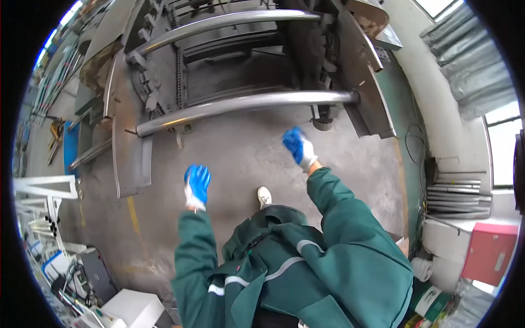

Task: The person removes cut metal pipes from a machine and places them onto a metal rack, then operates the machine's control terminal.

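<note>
My left hand (197, 185), in a blue-coated white glove, hangs over the grey floor with its fingers loosely spread and nothing in it. Further forward, my right hand (299, 147) wears a matching glove. Its fingers are slightly curled and a little blurred, and no held object shows. Nearest to it is the front polished metal bar (251, 102) of a large dark metal frame, with a gap between them. A second polished bar (229, 19) crosses the frame farther back. Steel side plates (372, 93) close off the frame at both ends, and toothed strips run inside.
One white shoe (264, 195) shows on the floor. On the right, stacked metal rods (458, 198) and a red box (490, 253) stand by the wall. At lower left are a white frame (46, 187), a white box (133, 309) and cabling.
</note>
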A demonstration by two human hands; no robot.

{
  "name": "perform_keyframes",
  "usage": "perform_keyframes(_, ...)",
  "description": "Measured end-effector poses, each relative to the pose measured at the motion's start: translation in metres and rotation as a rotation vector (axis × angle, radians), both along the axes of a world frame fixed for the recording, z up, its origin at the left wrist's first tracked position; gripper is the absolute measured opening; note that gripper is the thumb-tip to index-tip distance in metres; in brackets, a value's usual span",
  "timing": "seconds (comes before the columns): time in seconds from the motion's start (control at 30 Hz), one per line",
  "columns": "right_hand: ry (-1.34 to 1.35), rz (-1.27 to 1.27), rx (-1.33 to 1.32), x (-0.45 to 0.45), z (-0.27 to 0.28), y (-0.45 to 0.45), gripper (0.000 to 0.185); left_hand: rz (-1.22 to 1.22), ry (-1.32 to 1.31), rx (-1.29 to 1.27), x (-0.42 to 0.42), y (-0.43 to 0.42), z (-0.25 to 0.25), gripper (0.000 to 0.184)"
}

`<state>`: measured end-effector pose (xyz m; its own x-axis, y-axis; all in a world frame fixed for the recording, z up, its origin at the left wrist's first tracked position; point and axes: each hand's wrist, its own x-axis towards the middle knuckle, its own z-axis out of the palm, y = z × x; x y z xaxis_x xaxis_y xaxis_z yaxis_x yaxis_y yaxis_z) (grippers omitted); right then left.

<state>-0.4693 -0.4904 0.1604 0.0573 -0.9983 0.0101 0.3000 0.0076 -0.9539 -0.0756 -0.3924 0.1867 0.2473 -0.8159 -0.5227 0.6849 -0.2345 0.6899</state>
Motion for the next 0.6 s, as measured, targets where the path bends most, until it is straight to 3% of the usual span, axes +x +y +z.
perform_keyframes(0.1,-0.386,0.154,0.637,0.035,-0.052,0.034,0.021,0.076,-0.006,0.061,0.012,0.085,-0.019,0.056)
perform_keyframes(0.17,-0.147,0.272,0.623,0.071,-0.084,0.064,0.035,0.198,-0.018,0.094,0.024,0.14,-0.025,0.055)
perform_keyframes(0.23,0.038,0.617,0.437,0.097,-0.172,0.08,0.026,0.412,-0.023,0.117,0.037,0.2,-0.034,0.051)
perform_keyframes(0.3,-0.027,0.566,0.829,0.159,-0.137,0.105,0.024,0.565,-0.022,0.109,0.051,0.265,-0.034,0.049)
perform_keyframes(0.33,0.071,0.429,0.992,0.196,-0.07,0.13,0.024,0.644,-0.019,0.107,0.055,0.299,-0.036,0.047)
perform_keyframes(0.37,0.113,0.55,0.968,0.221,-0.075,0.144,0.027,0.725,-0.052,0.108,0.055,0.33,-0.025,0.043)
perform_keyframes(0.4,-0.23,0.852,0.986,0.235,-0.122,0.147,0.029,0.782,-0.043,0.098,0.056,0.363,-0.024,0.043)
perform_keyframes(0.5,0.189,0.877,0.862,0.326,-0.044,0.235,0.027,1.011,-0.116,0.099,0.042,0.481,-0.03,0.04)
perform_keyframes(0.53,0.234,0.973,0.863,0.353,-0.045,0.264,0.027,1.113,-0.113,0.111,0.034,0.52,-0.037,0.04)
perform_keyframes(0.6,0.351,1.335,0.567,0.41,-0.059,0.33,0.025,1.21,-0.162,0.026,0.011,0.603,-0.055,0.042)
